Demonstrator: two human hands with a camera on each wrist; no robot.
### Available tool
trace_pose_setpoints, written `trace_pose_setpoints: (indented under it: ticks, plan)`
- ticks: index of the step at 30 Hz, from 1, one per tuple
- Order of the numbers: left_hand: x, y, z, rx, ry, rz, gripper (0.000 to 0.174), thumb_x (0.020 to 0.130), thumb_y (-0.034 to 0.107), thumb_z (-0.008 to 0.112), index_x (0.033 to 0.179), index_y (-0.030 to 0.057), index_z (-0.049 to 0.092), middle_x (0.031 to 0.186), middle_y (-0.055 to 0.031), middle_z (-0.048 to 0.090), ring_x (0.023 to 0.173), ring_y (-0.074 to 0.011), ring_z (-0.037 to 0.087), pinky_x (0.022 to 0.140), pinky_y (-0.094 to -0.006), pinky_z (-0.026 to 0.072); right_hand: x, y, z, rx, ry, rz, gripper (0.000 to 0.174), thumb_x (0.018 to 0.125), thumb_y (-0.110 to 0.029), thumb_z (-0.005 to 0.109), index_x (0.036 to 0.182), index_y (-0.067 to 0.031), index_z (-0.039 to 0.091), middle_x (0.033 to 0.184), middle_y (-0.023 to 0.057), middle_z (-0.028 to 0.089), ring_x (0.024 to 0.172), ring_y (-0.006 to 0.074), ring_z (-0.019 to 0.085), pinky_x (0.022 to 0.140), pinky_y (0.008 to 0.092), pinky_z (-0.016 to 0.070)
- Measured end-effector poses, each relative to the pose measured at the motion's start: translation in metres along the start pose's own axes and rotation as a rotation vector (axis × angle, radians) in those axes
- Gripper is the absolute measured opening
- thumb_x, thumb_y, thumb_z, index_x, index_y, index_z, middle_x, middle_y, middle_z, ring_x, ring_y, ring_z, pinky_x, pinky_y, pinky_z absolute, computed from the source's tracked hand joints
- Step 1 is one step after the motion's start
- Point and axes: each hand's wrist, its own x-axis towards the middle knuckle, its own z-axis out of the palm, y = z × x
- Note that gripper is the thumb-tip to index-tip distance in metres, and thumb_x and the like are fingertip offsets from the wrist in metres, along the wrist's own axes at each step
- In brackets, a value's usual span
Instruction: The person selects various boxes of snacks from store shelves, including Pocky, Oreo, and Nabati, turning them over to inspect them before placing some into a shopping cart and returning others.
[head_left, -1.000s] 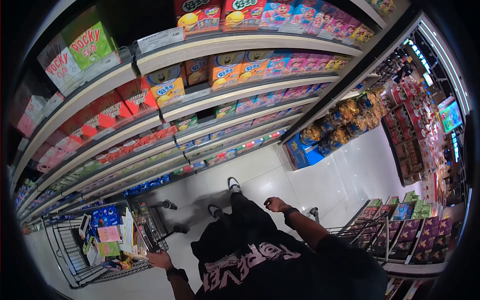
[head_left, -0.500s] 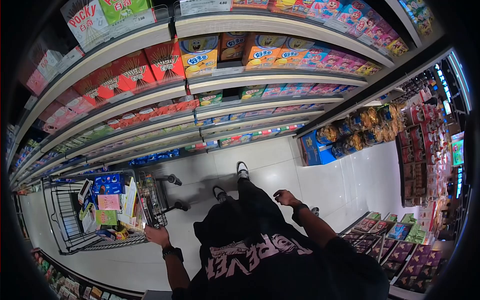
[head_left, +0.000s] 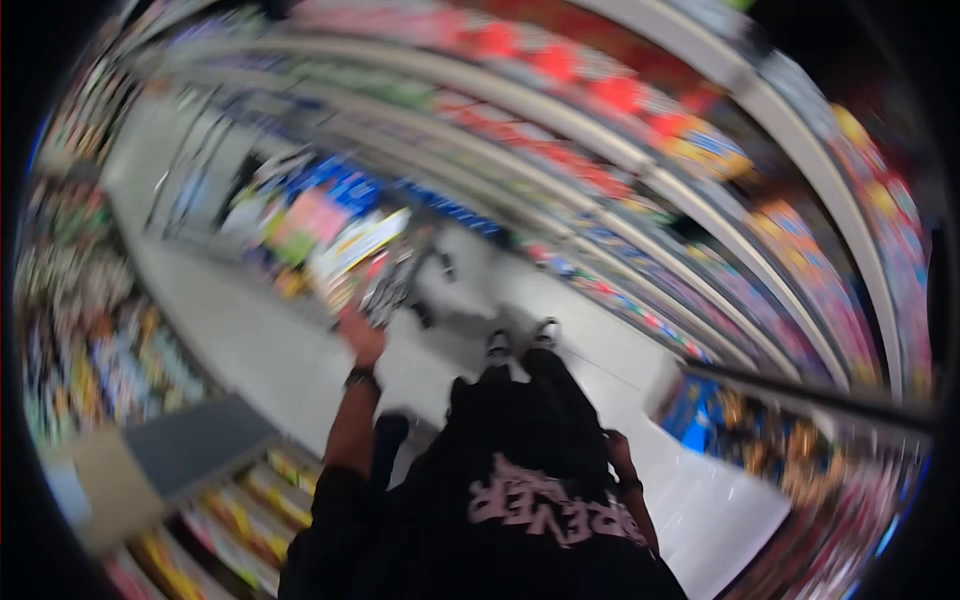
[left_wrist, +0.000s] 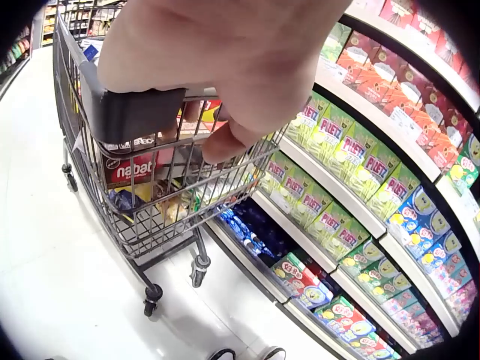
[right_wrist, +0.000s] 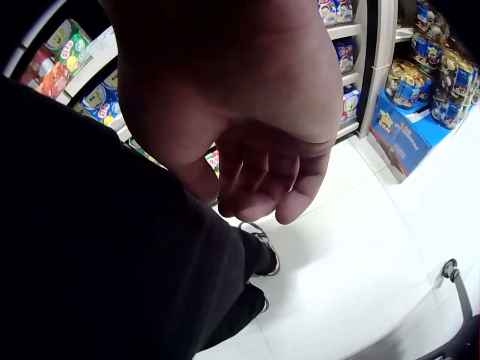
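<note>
My left hand (left_wrist: pixel 225 60) grips the dark handle (left_wrist: pixel 139 116) of a wire shopping cart (head_left: pixel 195 235), its fingers curled down over the bar in the left wrist view. Inside the cart lie a red box marked "nabat" (left_wrist: pixel 129 171), a pink box (head_left: pixel 318 214), a yellow-green box (head_left: pixel 290 240) and several blue packs (head_left: pixel 335 183). My right hand (right_wrist: pixel 247 127) hangs beside the dark trousers, fingers loosely curled with nothing in them. In the head view this right hand shows only partly beside the shirt.
Shelves of green Pretz boxes (left_wrist: pixel 341 146) run along the cart's side. A blue display stand (right_wrist: pixel 409 142) with gold-topped packs stands on the tiled floor. At lower right is a caster wheel (right_wrist: pixel 450 268). More shelving (head_left: pixel 90 300) lines the left, blurred.
The head view has swung left, so the cart now sits higher and nearer the middle. The left hand stays on the handle; the right hand has dropped back beside the body.
</note>
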Motion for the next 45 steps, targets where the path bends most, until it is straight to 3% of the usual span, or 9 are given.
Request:
trace_pose_setpoints:
  ticks: [1,2,3,4,14,28,32,36,45]
  plan:
    - [0.023,0.018,-0.033,-0.104,-0.318,-0.263,0.059,0.075,0.022,0.064,0.125,-0.0035,0.048,0.112,-0.0242,0.054,0.113,-0.0403,0.047,0.099,-0.0525,0.0355,0.016,0.082,-0.003,-0.036,-0.105,-0.046,0.028,0.086,-0.016,0.06,0.106,0.002,0.065,0.084,0.011,0.069,0.072,0.0162,0.065,0.063,0.0314,0.053]
    - [0.07,0.045,-0.081,-0.103,-0.713,-0.486,0.061,0.073,0.025,0.066,0.125,0.0008,0.047,0.111,-0.0205,0.057,0.117,-0.0353,0.048,0.104,-0.05,0.0329,0.043,0.131,0.015,-0.573,-0.152,-0.553,0.026,0.088,-0.015,0.058,0.106,0.0025,0.065,0.082,0.0103,0.068,0.071,0.0148,0.066,0.06,0.0292,0.052]
    - [0.071,0.048,-0.085,-0.1,-0.693,-0.498,0.063,0.071,0.026,0.067,0.126,0.0023,0.046,0.114,-0.0191,0.057,0.119,-0.0335,0.047,0.105,-0.0491,0.0314,0.03,0.076,0.001,-0.588,-0.201,-0.592,0.026,0.088,-0.015,0.058,0.106,0.0025,0.065,0.082,0.0103,0.068,0.071,0.0148,0.066,0.06,0.0292,0.052]
    - [0.069,0.049,-0.086,-0.111,-0.673,-0.493,0.066,0.07,0.027,0.068,0.127,0.0038,0.044,0.118,-0.0176,0.056,0.121,-0.0317,0.047,0.107,-0.0482,0.03,0.009,0.019,-0.018,-0.329,-0.206,-0.038,0.026,0.087,-0.011,0.056,0.108,0.0022,0.065,0.08,0.0107,0.067,0.063,0.0159,0.064,0.054,0.0275,0.0504]
    - [0.06,0.065,-0.091,0.008,-0.796,-0.567,0.083,0.065,0.033,0.07,0.133,0.0033,0.034,0.128,-0.0174,0.047,0.127,-0.0328,0.041,0.111,-0.0459,0.0216,0.103,-0.025,-0.108,0.193,-0.103,0.199,0.034,0.083,-0.007,0.057,0.115,0.0,0.062,0.077,0.0114,0.066,0.055,0.0157,0.06,0.048,0.0267,0.0478]
    - [0.105,0.044,-0.103,-0.389,-1.285,-0.622,0.07,0.074,0.028,0.057,0.137,0.0048,0.035,0.142,-0.0198,0.036,0.141,-0.0337,0.023,0.113,-0.0584,0.0144,0.143,-0.08,-0.117,0.037,-0.143,0.241,0.03,0.085,-0.009,0.056,0.113,-0.0008,0.063,0.076,0.0096,0.064,0.051,0.0136,0.057,0.047,0.0254,0.0475]
    - [0.143,0.026,-0.083,-0.364,-0.743,-0.817,0.063,0.075,0.031,0.068,0.128,0.0062,0.044,0.129,-0.0175,0.047,0.128,-0.0345,0.04,0.102,-0.0533,0.0349,0.136,-0.115,-0.083,0.099,-0.086,0.254,0.03,0.086,-0.009,0.056,0.114,-0.0007,0.062,0.077,0.0094,0.064,0.053,0.0136,0.058,0.047,0.0254,0.0475]
    - [0.185,-0.005,-0.05,-0.283,-0.385,-0.547,0.064,0.069,0.024,0.074,0.124,0.0113,0.046,0.123,-0.014,0.047,0.118,-0.0338,0.046,0.098,-0.0486,0.0353,0.129,-0.171,-0.029,0.168,-0.151,0.168,0.033,0.085,-0.009,0.056,0.116,0.0006,0.061,0.079,0.011,0.065,0.055,0.0147,0.059,0.05,0.0262,0.0486]
    - [0.28,-0.095,0.017,-0.125,-0.563,-0.449,0.104,0.061,0.032,0.081,0.145,0.0071,0.024,0.147,-0.0118,0.032,0.138,-0.0356,0.026,0.105,-0.0676,0.0243,0.091,-0.189,0.021,0.098,-0.09,0.018,0.032,0.086,-0.005,0.052,0.116,0.0004,0.06,0.079,0.0096,0.065,0.06,0.015,0.06,0.052,0.0262,0.0479]
